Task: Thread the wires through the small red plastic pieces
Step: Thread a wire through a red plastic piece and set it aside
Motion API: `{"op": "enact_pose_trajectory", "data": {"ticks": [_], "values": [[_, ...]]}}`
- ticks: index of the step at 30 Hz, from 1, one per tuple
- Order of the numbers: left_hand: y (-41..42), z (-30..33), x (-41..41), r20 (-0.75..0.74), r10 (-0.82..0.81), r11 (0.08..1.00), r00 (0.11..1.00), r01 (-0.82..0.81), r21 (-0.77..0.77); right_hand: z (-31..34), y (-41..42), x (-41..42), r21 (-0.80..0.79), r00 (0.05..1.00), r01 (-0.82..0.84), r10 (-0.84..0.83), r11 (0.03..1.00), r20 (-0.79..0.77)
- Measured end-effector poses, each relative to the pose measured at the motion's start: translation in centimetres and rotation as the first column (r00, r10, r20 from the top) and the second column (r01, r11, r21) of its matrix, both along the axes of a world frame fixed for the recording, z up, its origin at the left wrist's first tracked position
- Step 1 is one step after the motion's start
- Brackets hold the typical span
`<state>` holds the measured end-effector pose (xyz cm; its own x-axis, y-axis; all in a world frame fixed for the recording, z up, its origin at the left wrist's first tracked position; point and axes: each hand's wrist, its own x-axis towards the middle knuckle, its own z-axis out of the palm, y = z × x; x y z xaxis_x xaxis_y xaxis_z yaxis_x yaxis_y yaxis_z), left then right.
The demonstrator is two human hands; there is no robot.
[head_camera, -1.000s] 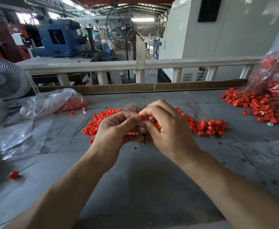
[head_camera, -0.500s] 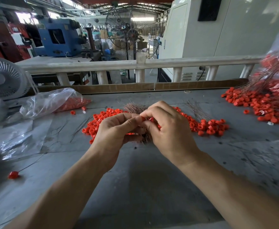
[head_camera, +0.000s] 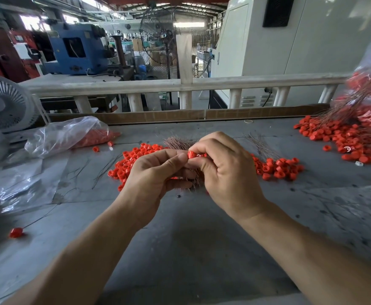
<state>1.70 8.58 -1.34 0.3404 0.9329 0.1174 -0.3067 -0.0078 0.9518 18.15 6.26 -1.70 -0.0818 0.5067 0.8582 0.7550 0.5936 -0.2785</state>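
Note:
Both hands meet over the middle of the grey table (head_camera: 180,249). My right hand (head_camera: 226,172) pinches a small red plastic piece (head_camera: 191,154) between thumb and forefinger. My left hand (head_camera: 151,175) has its fingers curled, thumb tip pressed against that piece; what it holds is hidden, though thin wire ends (head_camera: 192,183) show below the fingers. A bundle of thin brownish wires (head_camera: 178,143) lies just behind the hands. Loose red pieces (head_camera: 134,159) are heaped on the table behind and to both sides of the hands, also at the right (head_camera: 276,167).
A big pile of red pieces with wires (head_camera: 347,137) spills from a plastic bag at the far right. A clear bag (head_camera: 68,134) with red pieces lies at the left, near a small fan (head_camera: 4,104). One wired piece (head_camera: 15,232) lies at the front left. A white railing (head_camera: 180,83) runs behind.
The hands have stayed together over the same spot; the red piece between the fingertips sits slightly more exposed at the right forefinger. Nothing else on the table has moved.

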Motion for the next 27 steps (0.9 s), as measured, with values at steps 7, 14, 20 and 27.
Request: {"op": "enact_pose_trajectory", "data": {"ticks": [7, 14, 20, 27], "values": [[0.47, -0.35, -0.25, 0.005, -0.012, 1.0, 1.0, 0.012, 0.003, -0.22, 0.07, -0.24, 0.055, 1.0, 0.01, -0.009, 0.998, -0.015], [0.42, -0.31, -0.16, 0.043, -0.054, 0.997, 0.998, 0.056, -0.045, -0.51, 0.36, -0.22, 0.025, 0.998, 0.001, 0.001, 1.0, -0.055], [0.4, -0.3, -0.37, 0.011, 0.009, 1.0, 1.0, -0.009, -0.002, -0.54, 0.26, -0.19, 0.018, 1.0, 0.0, 0.001, 1.0, -0.014], [0.09, -0.17, -0.14, -0.033, 0.084, 0.996, 0.996, -0.082, 0.047, -0.27, -0.11, -0.4, 0.003, 0.999, -0.022, 0.022, 1.0, -0.04]]}}
